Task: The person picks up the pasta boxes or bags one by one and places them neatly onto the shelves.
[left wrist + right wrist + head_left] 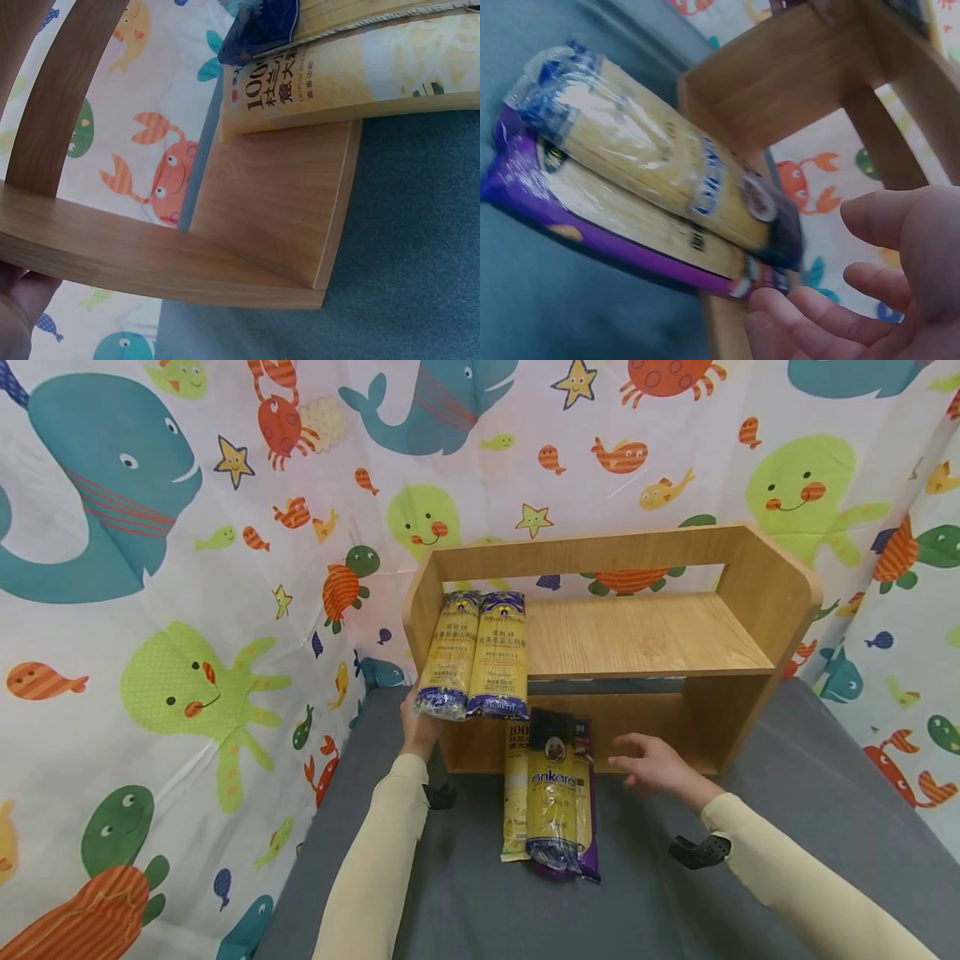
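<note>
My left hand (420,727) holds the left side panel of a small wooden shelf (637,631); the packs hide part of it. In the left wrist view, some of that hand (26,307) shows against the panel's outer face. Two yellow spaghetti packs (498,656) with blue ends lie side by side on the upper board's left. Below, an "ankara" pasta pack (552,785) rests over a purple-edged pasta pack (588,847), beside a pale yellow pasta pack (515,802). To their right hovers my right hand (660,768), empty, fingers loosely bent and apart.
The shelf stands on a dark grey cloth (480,910) against a curtain (247,560) printed with sea animals. Its right side panel (780,610) rises beyond my right hand. The lower packs stick out past the shelf's front. Each wrist wears a black band (701,852).
</note>
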Demonstrator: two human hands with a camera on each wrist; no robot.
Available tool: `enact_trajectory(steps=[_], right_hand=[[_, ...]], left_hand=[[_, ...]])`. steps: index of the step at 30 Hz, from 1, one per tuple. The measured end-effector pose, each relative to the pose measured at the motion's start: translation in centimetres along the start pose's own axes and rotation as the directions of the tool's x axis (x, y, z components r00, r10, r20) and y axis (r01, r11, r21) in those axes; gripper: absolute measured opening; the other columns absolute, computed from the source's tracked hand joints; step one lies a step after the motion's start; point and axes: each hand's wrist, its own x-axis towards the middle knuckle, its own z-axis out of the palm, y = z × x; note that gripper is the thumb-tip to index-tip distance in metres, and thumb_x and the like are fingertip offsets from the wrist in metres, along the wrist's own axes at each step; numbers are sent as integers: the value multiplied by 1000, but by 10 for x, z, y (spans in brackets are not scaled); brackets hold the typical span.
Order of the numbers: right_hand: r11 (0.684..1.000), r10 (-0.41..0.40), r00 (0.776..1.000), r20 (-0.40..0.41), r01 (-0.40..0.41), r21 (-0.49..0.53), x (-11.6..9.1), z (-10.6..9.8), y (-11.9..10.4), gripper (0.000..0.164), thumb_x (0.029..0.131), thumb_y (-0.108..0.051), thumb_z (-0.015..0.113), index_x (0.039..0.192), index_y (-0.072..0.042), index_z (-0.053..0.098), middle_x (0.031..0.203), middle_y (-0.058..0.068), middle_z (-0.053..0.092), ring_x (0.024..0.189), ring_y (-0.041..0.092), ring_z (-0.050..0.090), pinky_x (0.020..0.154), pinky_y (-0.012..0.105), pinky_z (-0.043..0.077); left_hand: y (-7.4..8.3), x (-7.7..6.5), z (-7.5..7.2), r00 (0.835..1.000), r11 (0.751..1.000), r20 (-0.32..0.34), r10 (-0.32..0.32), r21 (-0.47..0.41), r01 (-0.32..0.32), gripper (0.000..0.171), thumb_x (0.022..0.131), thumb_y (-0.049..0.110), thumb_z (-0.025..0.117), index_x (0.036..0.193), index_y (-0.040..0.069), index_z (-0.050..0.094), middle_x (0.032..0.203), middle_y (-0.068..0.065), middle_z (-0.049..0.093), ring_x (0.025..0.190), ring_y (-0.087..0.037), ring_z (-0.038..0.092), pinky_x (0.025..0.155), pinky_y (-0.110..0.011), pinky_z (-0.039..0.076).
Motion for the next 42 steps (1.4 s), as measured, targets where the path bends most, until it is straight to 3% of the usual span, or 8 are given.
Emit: enact_trajectory(steps=[5, 8, 17, 25, 33, 36, 42], right_hand=[[995, 49, 999, 10, -50, 91, 5, 26, 10, 59, 99, -25, 63, 146, 6, 44, 123, 33, 65, 80, 28, 73, 65, 43, 60], [991, 55, 998, 15, -57, 119, 8, 40, 13, 60, 99, -23, 64, 146, 7, 43, 130, 37, 61, 80, 29, 73, 66, 45, 60], [971, 46, 999, 7, -46, 234, 17, 74, 10, 73, 95, -18, 68, 153, 6, 31, 127, 35, 62, 73, 20, 67, 65, 45, 60], [965, 87, 995, -45, -73, 252, 32, 98, 1, 91, 87, -18, 76, 158, 2, 22, 139, 40, 52, 98, 31, 67, 69, 45, 61], [954, 70, 997, -28, -59, 294, 39, 108, -5, 93, 83, -13, 81, 159, -7, 28, 133, 33, 55, 107, 37, 66, 77, 48, 61], [962, 82, 996, -42, -68, 265, 43, 113, -8, 91, 82, -11, 82, 158, -9, 31, 132, 29, 58, 109, 36, 67, 79, 49, 61], [996, 39, 993, -112, -30, 79, 50, 121, -19, 87, 81, -12, 82, 154, -8, 36, 124, 24, 66, 105, 32, 66, 84, 45, 59]], left_hand=[[-1, 0, 1, 1000, 1000, 4, -20, -22, 20, 46, 106, 40, 48, 142, 13, 56, 123, -15, 69, 91, -25, 58, 73, -29, 43], [-2, 1, 1, 1000, 1000, 2, -19, -19, 19, 45, 106, 40, 48, 141, 12, 56, 121, -16, 69, 89, -24, 58, 73, -29, 43], [-2, 1, 1, 1000, 1000, 1, -9, 10, 8, 47, 105, 42, 49, 141, 14, 57, 117, -16, 71, 88, -26, 59, 73, -31, 44], [-6, 2, 2, 1000, 1000, -12, 10, 2, -10, 45, 104, 39, 50, 140, 13, 58, 117, -17, 70, 88, -28, 59, 74, -32, 43], [-7, 1, 3, 1000, 1000, -22, 6, 3, -6, 44, 103, 37, 53, 139, 12, 59, 118, -17, 71, 90, -26, 60, 77, -32, 45], [-7, 0, 3, 1000, 1000, -17, -10, -21, 10, 44, 103, 38, 53, 138, 12, 59, 119, -17, 71, 91, -24, 59, 77, -32, 45], [-4, 1, 1, 1000, 999, -9, -4, -36, 4, 45, 103, 40, 53, 138, 13, 59, 117, -16, 71, 87, -21, 58, 75, -30, 44]])
